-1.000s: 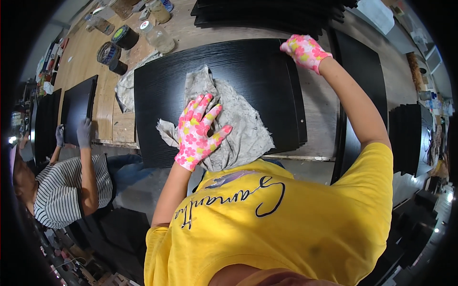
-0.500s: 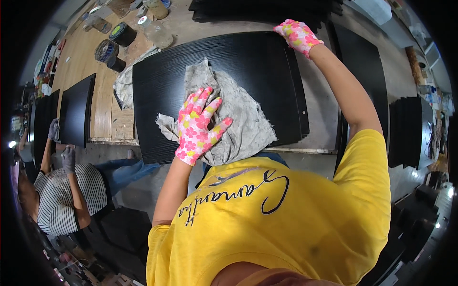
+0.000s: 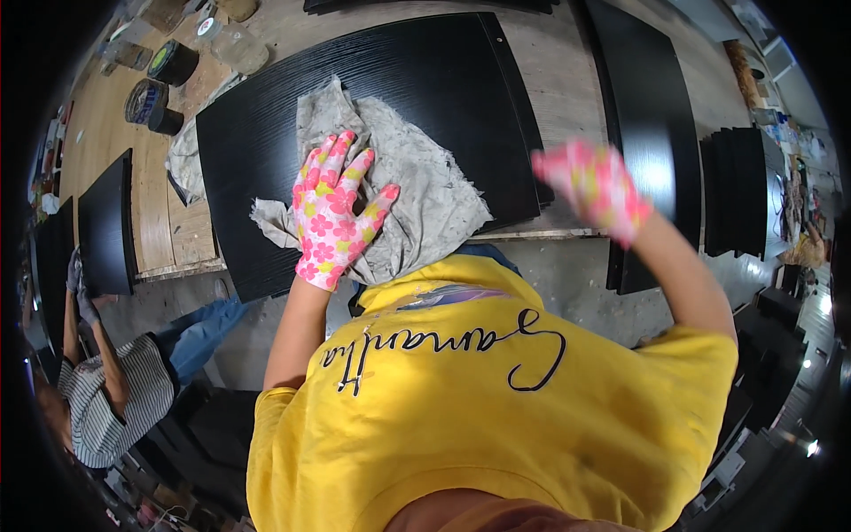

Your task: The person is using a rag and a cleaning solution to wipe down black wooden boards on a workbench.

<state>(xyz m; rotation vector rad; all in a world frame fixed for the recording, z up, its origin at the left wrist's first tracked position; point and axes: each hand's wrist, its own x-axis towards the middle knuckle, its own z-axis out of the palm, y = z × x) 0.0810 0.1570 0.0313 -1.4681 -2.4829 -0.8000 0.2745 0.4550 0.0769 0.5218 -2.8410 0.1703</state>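
The left hand (image 3: 335, 213), in a pink flowered glove, lies flat with fingers spread on a crumpled grey rag (image 3: 390, 191) — pressing it against a black wooden panel (image 3: 443, 97) that rests on the wooden workbench (image 3: 567, 80). The rag covers the panel's near middle and hangs a little over its near edge. The right hand (image 3: 592, 188), gloved the same way, is blurred above the panel's near right corner, holding nothing; whether its fingers are spread or curled cannot be told. Another black panel (image 3: 651, 133) lies along the bench's right side. Tins (image 3: 146, 99) and a jar (image 3: 238, 49) stand at the far left corner. At the left edge a person in a striped shirt (image 3: 115, 403) touches a further dark panel (image 3: 106, 230).
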